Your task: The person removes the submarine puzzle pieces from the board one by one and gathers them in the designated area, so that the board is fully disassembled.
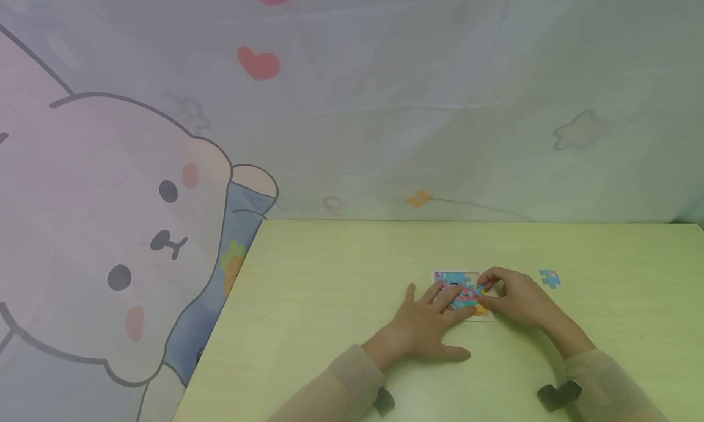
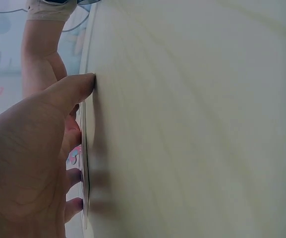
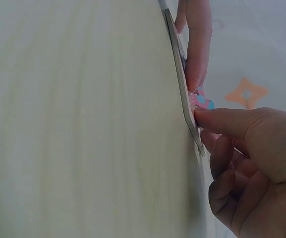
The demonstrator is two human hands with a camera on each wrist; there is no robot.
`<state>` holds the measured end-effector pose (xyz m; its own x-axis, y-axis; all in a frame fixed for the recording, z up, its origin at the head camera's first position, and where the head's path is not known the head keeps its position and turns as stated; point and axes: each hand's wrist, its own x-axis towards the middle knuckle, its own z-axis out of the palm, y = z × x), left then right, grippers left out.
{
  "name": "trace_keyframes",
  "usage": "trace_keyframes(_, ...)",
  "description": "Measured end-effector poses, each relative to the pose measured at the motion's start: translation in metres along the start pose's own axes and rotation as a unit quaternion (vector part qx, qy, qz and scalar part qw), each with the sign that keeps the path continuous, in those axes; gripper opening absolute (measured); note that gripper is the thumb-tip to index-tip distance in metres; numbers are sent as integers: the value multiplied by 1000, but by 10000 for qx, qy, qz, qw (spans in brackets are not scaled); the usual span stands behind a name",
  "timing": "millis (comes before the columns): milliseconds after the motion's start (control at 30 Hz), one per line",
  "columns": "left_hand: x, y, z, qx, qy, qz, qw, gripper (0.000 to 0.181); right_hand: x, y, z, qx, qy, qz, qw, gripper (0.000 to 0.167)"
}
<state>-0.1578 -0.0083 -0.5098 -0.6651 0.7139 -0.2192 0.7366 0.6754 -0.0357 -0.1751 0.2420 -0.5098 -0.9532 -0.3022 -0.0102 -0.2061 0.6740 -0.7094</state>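
Note:
A small jigsaw puzzle in a pale tray [image 1: 489, 319] lies on the table, its picture blue, pink and yellow. My left hand [image 1: 426, 327] rests across its left part with fingers spread, their tips on the picture and the thumb stretched out to the side. At the tray's right edge, my right hand [image 1: 519, 297] pinches a blue puzzle piece [image 1: 481, 290] between thumb and fingertips. The right wrist view shows a pink and blue puzzle piece [image 3: 202, 101] standing up at that thumb. Seen edge-on in the left wrist view, the tray [image 2: 85, 173] lies under the left fingertips.
A loose blue puzzle piece [image 1: 550, 278] lies on the table to the right of the tray. The pale yellow-green table [image 1: 330, 257] ends at a printed cloth [image 1: 385, 104] behind and to the left. Dark wrist straps [image 1: 559, 396] sit at both sleeves.

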Motion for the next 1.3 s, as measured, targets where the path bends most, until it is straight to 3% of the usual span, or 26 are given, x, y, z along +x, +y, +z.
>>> trace_keyframes(233, 0, 0, 0, -38, -1, -1, 10000, 81, -1, 1, -1, 1, 218, -159, 9996, 11)
trace_keyframes(533, -1, -1, -1, -111, -19, -13, 9999, 81, -3, 4, -1, 109, 311, -64, 9994, 6)
trace_keyframes(867, 0, -1, -1, -140, -61, -43, 9999, 81, -8, 5, -10, 70, 389, 140, 9991, 10)
trace_keyframes(1300, -1, 0, -1, -109, 19, -52, 9999, 81, -29, 20, -36, -101, 503, 346, 9981, 18)
